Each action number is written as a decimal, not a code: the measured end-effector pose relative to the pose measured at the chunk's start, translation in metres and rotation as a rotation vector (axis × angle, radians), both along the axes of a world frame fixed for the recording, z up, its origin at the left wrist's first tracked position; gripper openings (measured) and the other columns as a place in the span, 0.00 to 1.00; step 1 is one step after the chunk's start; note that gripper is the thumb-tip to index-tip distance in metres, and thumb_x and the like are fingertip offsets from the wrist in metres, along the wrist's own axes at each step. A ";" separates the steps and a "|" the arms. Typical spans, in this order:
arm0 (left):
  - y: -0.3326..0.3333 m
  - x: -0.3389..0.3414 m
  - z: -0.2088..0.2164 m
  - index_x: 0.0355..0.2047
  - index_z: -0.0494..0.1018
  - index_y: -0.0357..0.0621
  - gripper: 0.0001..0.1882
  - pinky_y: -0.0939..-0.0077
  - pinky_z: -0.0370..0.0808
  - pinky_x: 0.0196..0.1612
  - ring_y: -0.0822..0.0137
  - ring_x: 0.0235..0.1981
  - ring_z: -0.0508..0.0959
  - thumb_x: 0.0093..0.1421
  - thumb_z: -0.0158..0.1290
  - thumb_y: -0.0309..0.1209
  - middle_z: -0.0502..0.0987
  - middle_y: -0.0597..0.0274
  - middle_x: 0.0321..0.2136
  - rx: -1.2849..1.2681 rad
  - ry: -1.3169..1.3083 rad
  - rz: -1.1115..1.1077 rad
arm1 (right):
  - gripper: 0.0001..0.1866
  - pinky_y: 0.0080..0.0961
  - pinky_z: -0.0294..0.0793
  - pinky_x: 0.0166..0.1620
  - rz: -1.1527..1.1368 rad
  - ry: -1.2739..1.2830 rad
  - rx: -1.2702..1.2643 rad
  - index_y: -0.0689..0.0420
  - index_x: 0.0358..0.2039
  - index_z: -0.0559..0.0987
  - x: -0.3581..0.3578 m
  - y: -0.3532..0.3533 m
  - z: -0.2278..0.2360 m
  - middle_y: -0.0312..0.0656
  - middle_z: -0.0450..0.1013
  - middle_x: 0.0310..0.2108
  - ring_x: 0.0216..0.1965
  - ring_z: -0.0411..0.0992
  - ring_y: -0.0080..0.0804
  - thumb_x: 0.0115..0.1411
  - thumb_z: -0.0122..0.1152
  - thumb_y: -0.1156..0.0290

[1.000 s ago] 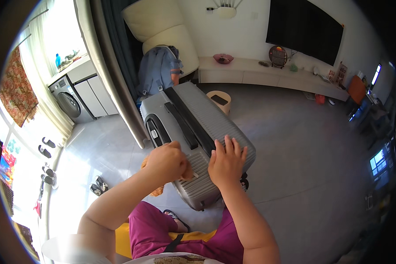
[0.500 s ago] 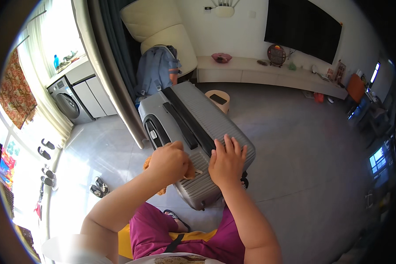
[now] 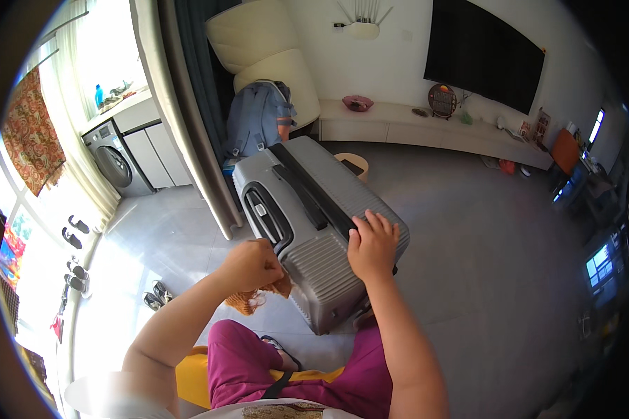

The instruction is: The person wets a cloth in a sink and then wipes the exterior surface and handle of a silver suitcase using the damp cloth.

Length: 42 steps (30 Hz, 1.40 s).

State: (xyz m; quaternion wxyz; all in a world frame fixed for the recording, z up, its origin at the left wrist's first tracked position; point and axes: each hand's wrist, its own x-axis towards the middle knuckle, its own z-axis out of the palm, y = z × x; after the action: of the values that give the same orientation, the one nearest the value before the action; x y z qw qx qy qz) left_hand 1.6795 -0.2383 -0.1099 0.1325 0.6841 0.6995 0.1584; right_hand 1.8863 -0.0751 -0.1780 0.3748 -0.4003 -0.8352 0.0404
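A grey ribbed hard-shell suitcase (image 3: 307, 209) lies flat on the floor in front of my knees, its black telescopic handle along the top. My right hand (image 3: 372, 244) rests spread on its near corner. My left hand (image 3: 253, 265) is closed around an orange cloth (image 3: 258, 297), pressed against the suitcase's near left edge; frayed ends of the cloth hang below my fist.
A blue backpack (image 3: 258, 115) leans against a cream armchair (image 3: 272, 63) behind the suitcase. A small round stool (image 3: 353, 164) stands beyond it. A washing machine (image 3: 112, 160) and several shoes (image 3: 77, 258) are to the left. A long low shelf (image 3: 433, 129) and a dark screen (image 3: 482, 52) line the far wall.
My left hand with the orange cloth has slid a little along the suitcase's near left edge. My right hand has stayed on the same corner.
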 end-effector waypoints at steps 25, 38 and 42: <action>0.030 0.007 -0.019 0.54 0.71 0.40 0.22 0.65 0.69 0.57 0.49 0.57 0.70 0.58 0.56 0.27 0.73 0.49 0.52 0.831 -0.371 0.121 | 0.18 0.28 0.71 0.48 0.490 0.922 -0.541 0.59 0.43 0.68 0.040 -0.087 0.095 0.44 0.67 0.43 0.45 0.68 0.28 0.53 0.61 0.71; 0.052 -0.008 -0.075 0.56 0.70 0.42 0.23 0.42 0.45 0.67 0.53 0.65 0.59 0.62 0.45 0.37 0.67 0.57 0.60 0.514 0.095 0.083 | 0.10 0.36 0.73 0.39 0.471 -0.135 0.177 0.56 0.34 0.79 -0.035 -0.090 0.038 0.39 0.73 0.32 0.36 0.71 0.40 0.51 0.62 0.67; 0.048 -0.006 -0.067 0.55 0.71 0.42 0.22 0.43 0.46 0.67 0.53 0.65 0.60 0.62 0.45 0.36 0.68 0.56 0.60 0.519 0.062 0.059 | 0.02 0.37 0.72 0.37 0.284 -0.156 0.176 0.54 0.24 0.80 -0.016 -0.025 0.049 0.39 0.74 0.27 0.33 0.70 0.41 0.49 0.61 0.71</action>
State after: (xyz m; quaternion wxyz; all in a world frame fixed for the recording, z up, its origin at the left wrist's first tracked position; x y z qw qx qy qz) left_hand 1.6733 -0.1904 -0.1768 -0.0738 0.6791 0.6588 0.3153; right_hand 1.8707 -0.1005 -0.1288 0.3330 -0.2458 -0.9102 -0.0115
